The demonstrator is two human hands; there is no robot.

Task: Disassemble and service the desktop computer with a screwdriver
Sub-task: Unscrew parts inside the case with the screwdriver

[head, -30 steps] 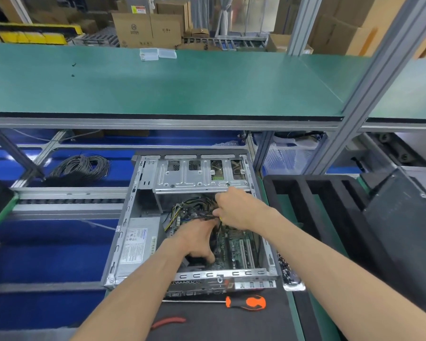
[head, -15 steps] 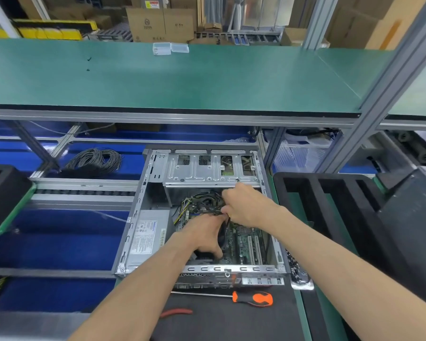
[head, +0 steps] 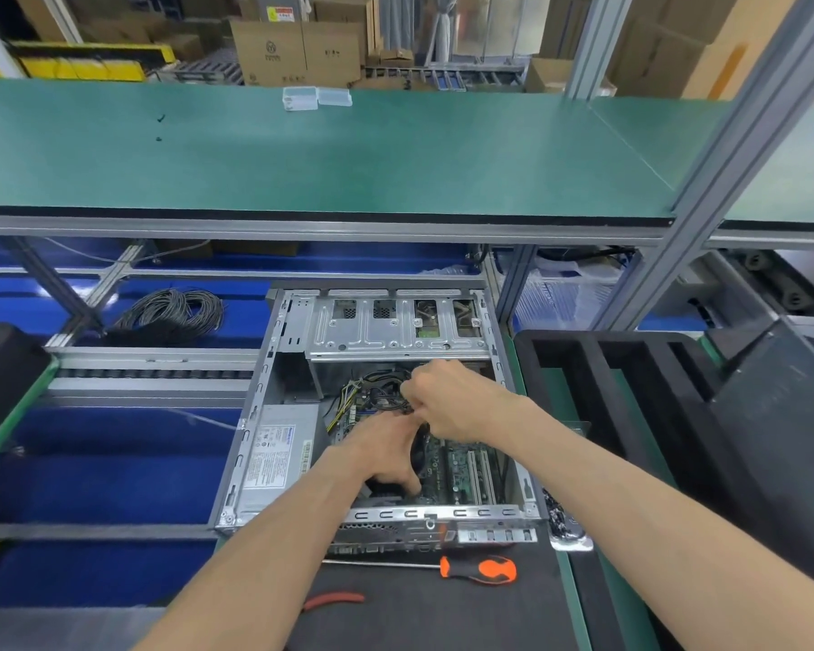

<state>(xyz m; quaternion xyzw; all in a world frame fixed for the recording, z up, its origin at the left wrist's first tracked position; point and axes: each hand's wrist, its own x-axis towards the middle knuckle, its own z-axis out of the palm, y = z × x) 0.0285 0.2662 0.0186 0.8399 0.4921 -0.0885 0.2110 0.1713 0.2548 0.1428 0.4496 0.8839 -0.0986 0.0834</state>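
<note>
both hands have barely shifted since the earlier frames; they stay deep inside the open desktop computer case (head: 273,415), and only the camera's framing has moved a little.

head view: the case lies on its side on the table (head: 424,617), side panel already off, with the power supply (head: 278,458), drive cage (head: 395,328) and motherboard (head: 461,467) exposed. the right hand (head: 457,401) has its fingers curled, pinching the black cable bundle (head: 381,392) near the drive cage. the left hand (head: 386,455) rests lower, over a dark part beside the motherboard; whether its grip is clenched on anything i cannot tell. the screwdriver (head: 480,569), orange and black, lies untouched on the table just in front of the case, with red-handled pliers (head: 334,600) nearer the camera.

judging by this, the opening is done and cable unplugging is under way; power supply, drive cage and boards are still mounted, so most of the disassembly looks left to do.
</note>
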